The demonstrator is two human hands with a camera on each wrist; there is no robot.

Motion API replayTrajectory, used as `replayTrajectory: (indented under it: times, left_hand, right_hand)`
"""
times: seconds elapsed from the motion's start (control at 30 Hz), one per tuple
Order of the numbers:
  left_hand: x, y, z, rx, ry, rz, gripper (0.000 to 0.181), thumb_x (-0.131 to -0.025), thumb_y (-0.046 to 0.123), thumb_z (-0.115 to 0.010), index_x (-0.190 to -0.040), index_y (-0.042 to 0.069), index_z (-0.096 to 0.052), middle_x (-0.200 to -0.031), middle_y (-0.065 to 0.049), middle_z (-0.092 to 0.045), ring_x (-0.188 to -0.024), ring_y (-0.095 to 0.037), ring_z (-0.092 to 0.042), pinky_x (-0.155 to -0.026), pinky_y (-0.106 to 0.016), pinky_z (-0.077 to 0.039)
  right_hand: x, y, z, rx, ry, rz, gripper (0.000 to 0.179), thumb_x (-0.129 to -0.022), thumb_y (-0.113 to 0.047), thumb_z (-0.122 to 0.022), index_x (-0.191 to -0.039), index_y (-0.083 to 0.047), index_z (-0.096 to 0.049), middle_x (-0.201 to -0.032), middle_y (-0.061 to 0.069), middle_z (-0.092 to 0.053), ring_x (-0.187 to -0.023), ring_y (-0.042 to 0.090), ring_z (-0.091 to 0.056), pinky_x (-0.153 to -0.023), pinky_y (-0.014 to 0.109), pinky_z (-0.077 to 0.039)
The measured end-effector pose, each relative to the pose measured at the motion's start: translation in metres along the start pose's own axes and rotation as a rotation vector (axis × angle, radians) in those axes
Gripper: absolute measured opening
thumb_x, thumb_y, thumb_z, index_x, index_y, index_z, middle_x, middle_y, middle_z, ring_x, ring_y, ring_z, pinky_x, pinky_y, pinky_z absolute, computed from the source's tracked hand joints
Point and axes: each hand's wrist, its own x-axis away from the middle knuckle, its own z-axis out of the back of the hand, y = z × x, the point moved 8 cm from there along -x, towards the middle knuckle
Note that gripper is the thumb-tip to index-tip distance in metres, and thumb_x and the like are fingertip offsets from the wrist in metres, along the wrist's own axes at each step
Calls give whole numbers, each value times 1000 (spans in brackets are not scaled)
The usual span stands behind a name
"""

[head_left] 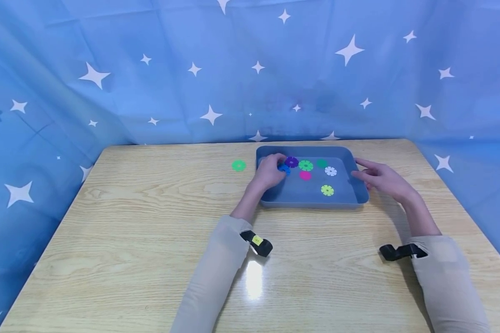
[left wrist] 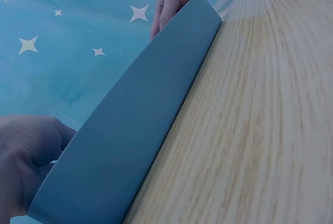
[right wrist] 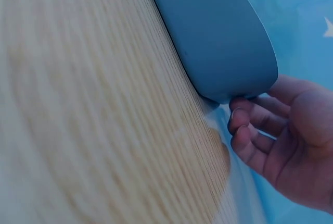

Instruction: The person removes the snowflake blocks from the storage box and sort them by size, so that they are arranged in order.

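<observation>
A blue-grey tray (head_left: 312, 205) stands at the back of the wooden table. My left hand (head_left: 269, 171) reaches over its left side, with a blue notched plastic disc (head_left: 285, 170) between the thumb and index finger. In the left wrist view the tray's front wall (left wrist: 135, 114) hides these fingertips. On the tray's right side, my right hand (head_left: 379, 178) grips the rim, its curled fingers (right wrist: 250, 117) against the outer wall. Inside the tray lie a purple disc (head_left: 291, 162), a light green disc (head_left: 306, 165), a pink disc (head_left: 305, 175), a white disc (head_left: 330, 171) and a yellow-green disc (head_left: 327, 190).
One more dark green disc (head_left: 321, 163) lies in the tray near its back wall. A bright green disc (head_left: 239, 165) is on the table, left of the tray. Behind the table hangs a blue curtain (head_left: 171, 92) with white stars.
</observation>
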Motion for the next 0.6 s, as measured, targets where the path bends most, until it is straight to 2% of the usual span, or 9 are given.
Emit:
replayTrajectory:
  times: [0.13,0.37,0.6]
  left_hand:
    - [1,-2,-3,26,-4,1,42,-91,-3,-68,-132,5,-64,-131,-10,-62,-118,-23,-53,-104,-35,-46]
    - [3,-3,-5,64,-7,5,39,-88,3,-78,-125,6,-68,-120,-8,-61,-110,-21,-53,-96,-33,-51]
    - [4,0,0,103,14,-25,24,-93,6,-72,-117,5,-72,-108,-7,-67,-94,-19,-57,-81,-28,-51]
  right_hand:
    - [-1,2,0,4,-4,-6,70,-106,-35,-53,-161,-6,-20,-113,20,-61,-78,19,-58,-73,31,-51]
    - [-1,2,0,-7,-3,-8,70,-106,-34,-53,-160,-5,-20,-113,20,-61,-77,18,-58,-74,31,-53]
    - [0,1,0,-13,-6,-10,70,-106,-35,-54,-161,-6,-20,-112,19,-61,-78,18,-58,-74,31,-54]
